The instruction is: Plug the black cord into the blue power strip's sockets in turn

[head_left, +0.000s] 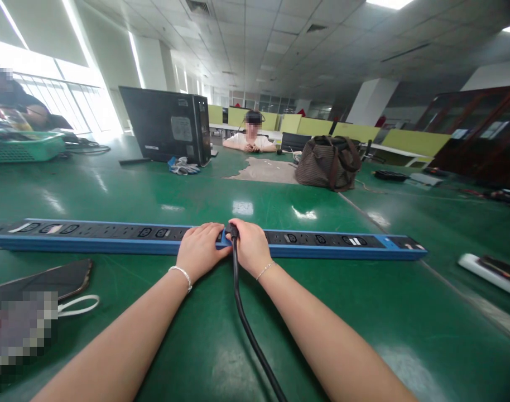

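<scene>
A long blue power strip (pixel 125 245) with a black socket face lies across the green table. Near its middle, my right hand (pixel 251 245) is closed round a black plug (pixel 232 230), which is at the strip's face; whether it is fully seated cannot be told. From the plug a thick black cable (pixel 249 329) runs down toward me between my forearms. My left hand (pixel 201 245) grips the strip just left of the plug, fingers over the socket face and thumb along the front edge.
Phones (pixel 41 279) lie at the left, another (pixel 501 268) at the right. Farther back are a black computer case (pixel 171 125), gloves (pixel 183 166), a brown bag (pixel 328 162) and a green basket (pixel 29 148). A person (pixel 250 139) sits opposite, another (pixel 20 100) at the far left.
</scene>
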